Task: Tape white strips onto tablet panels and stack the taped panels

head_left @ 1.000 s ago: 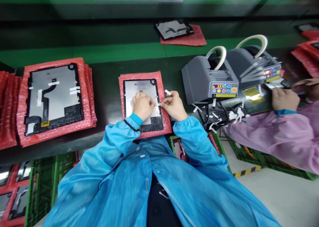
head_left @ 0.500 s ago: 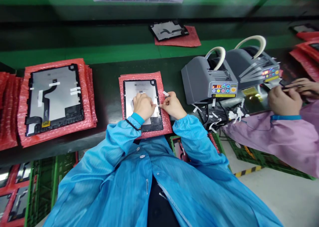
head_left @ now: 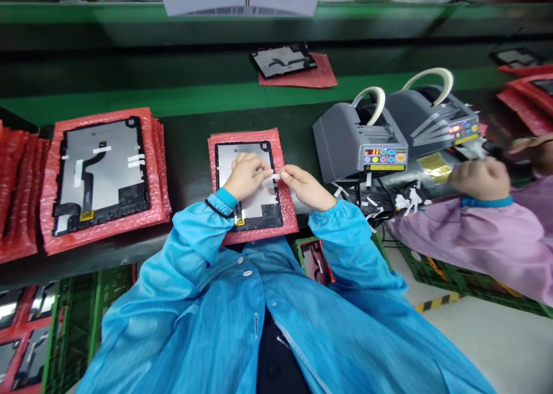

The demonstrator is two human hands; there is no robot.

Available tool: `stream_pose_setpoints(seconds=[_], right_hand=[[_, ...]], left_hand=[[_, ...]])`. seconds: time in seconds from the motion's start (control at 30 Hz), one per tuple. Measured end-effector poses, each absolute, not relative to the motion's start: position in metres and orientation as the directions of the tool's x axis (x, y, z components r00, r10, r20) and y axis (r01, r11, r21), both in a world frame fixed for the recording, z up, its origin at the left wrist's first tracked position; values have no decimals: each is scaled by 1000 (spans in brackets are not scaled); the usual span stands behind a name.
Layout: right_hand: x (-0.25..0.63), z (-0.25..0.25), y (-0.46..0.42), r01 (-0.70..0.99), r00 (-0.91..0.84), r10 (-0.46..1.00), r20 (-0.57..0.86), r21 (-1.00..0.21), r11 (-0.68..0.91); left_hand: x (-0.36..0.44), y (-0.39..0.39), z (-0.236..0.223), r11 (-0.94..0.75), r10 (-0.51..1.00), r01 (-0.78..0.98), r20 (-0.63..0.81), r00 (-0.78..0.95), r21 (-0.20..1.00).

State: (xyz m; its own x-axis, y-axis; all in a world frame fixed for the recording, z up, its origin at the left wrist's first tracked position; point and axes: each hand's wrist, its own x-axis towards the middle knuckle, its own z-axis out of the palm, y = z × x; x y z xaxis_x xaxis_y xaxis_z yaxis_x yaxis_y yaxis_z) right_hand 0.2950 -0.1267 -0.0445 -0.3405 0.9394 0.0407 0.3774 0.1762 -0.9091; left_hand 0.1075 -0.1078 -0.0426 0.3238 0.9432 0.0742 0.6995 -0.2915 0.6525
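A tablet screen panel (head_left: 253, 200) with a pale back and black frame lies on a red bubble-wrap bag (head_left: 288, 212) before me. My left hand (head_left: 247, 178) rests over the panel's middle, thumb and forefinger closed at the left end of a short strip of white tape (head_left: 276, 176). My right hand (head_left: 309, 188) pinches the strip's other end above the panel's right edge. The left hand hides much of the panel's centre; a yellow connector (head_left: 239, 216) shows below its wrist.
Left, another taped panel (head_left: 110, 166) tops a stack of red bags (head_left: 159, 181). Two grey tape dispensers (head_left: 360, 143) stand at right, beside a co-worker's hand (head_left: 481, 178) and pink sleeve. At the back, a panel (head_left: 283, 61) lies on a red bag. Green crates (head_left: 71, 313) sit below the table.
My right hand has shifted slightly right and down, and the tape strip now lies between both hands. My left hand has moved a little left. The co-worker's hand has moved.
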Motion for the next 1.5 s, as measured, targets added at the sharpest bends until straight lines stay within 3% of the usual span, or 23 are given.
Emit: stream_pose_setpoints(seconds=[0.13, 0.33, 0.53, 0.67, 1.03, 1.2, 1.3, 1.4, 1.5], right_hand=[[298, -46, -125, 462, -352, 935, 37, -862, 208], [300, -54, -121, 529, -215, 976, -30, -844, 91], [293, -71, -111, 585, -231, 970, 76, -786, 201], [291, -80, -106, 650, -229, 969, 91, -727, 222], [290, -81, -102, 718, -234, 971, 36, -668, 198], [293, -83, -105, 744, -77, 996, -50, -668, 24], [293, -82, -121, 747, 32, 997, 66, -664, 20], [283, -84, -144, 773, -53, 970, 239, -605, 191], [273, -90, -159, 790, -137, 956, 260, -554, 264]], left_hand=[[111, -109, -41, -239, 944, 722, -19, 330, 650], [113, -109, -40, -179, 950, 746, -83, 300, 642], [118, -111, -42, -121, 962, 815, -137, 238, 566], [124, -113, -48, -124, 973, 868, -112, 201, 480], [127, -116, -56, -188, 971, 894, -60, 232, 406], [124, -118, -56, -196, 975, 890, -20, 223, 412], [121, -117, -58, -188, 979, 872, 13, 204, 453], [122, -117, -60, -205, 976, 859, 36, 213, 470], [126, -117, -58, -208, 976, 866, 36, 216, 456]])
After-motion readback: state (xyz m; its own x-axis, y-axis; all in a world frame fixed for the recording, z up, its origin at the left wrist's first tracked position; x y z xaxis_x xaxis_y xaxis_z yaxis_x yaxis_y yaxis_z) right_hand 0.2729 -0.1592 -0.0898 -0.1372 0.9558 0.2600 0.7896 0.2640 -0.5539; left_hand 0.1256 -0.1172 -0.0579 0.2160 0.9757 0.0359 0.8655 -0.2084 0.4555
